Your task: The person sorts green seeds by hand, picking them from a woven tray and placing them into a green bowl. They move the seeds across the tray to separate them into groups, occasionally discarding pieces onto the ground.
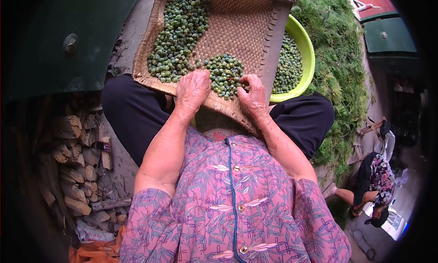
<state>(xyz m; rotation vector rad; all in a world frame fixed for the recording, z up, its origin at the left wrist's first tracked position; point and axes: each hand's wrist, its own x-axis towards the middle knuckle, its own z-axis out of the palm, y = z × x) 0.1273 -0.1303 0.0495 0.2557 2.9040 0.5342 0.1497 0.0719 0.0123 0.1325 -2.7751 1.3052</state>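
A woven tray rests across the lap, with a large heap of small green fruits along its left side. A smaller pile of the same fruits lies near its front edge, between the hands. My left hand is at the left of this small pile, fingers bent down and their tips hidden. My right hand touches the pile's right side, thumb and fingers curled close together; what they may hold is too small to make out. A yellow-green basin full of such fruits stands right of the tray.
Cut green foliage covers the ground at the right. Stacked firewood and an orange cloth are at the left, below a dark green panel. Another person in a floral top is at the lower right.
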